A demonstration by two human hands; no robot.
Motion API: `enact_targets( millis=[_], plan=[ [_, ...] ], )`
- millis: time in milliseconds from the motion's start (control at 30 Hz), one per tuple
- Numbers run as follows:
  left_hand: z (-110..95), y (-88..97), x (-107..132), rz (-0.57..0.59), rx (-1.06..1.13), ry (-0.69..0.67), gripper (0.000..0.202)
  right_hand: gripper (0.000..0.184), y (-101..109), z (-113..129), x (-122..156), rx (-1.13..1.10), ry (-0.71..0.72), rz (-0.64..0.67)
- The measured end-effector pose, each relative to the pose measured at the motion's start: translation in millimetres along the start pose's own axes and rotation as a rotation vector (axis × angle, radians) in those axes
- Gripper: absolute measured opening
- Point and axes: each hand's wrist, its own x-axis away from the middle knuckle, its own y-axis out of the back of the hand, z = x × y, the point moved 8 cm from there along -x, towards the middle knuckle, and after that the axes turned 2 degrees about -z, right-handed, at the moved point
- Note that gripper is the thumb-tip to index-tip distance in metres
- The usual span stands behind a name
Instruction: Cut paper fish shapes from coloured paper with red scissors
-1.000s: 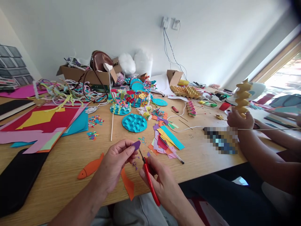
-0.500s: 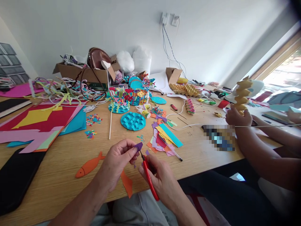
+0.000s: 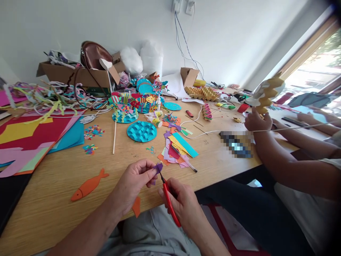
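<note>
Head view: purple paper [image 3: 159, 167] pinched in left hand [image 3: 140, 174], red-handled scissors [image 3: 170, 206] clasped in right hand [image 3: 181, 199].
Dark blades [image 3: 161, 177] held at paper's edge; flat orange fish cutout [image 3: 90, 186] laid left of grip, rippled blue disc [image 3: 141, 131] beyond.

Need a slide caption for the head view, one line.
Left hand pinches purple paper while the right hand works red-handled scissors at its edge.

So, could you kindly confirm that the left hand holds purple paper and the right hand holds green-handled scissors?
Not quite: the head view shows red-handled scissors, not green, in the right hand; the left hand does hold purple paper.
</note>
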Motion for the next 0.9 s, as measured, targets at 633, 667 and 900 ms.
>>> enact_targets(
  millis=[633, 667, 900],
  plan=[
    [-12.5, 6.0, 1.6, 0.021, -0.239, -0.095, 0.006, 0.024, 17.9, 20.4, -24.1, -0.335, 0.038, -0.100],
    [-13.2, 7.8, 1.3, 0.038, -0.254, -0.115, 0.007, 0.022, 15.3, 24.1, -29.0, -0.320, 0.051, -0.087],
    [-13.1, 21.2, 2.4, 0.057, -0.270, -0.160, 0.010, 0.014, -2.4, 40.7, -48.0, -0.286, 0.141, -0.049]
  ],
)
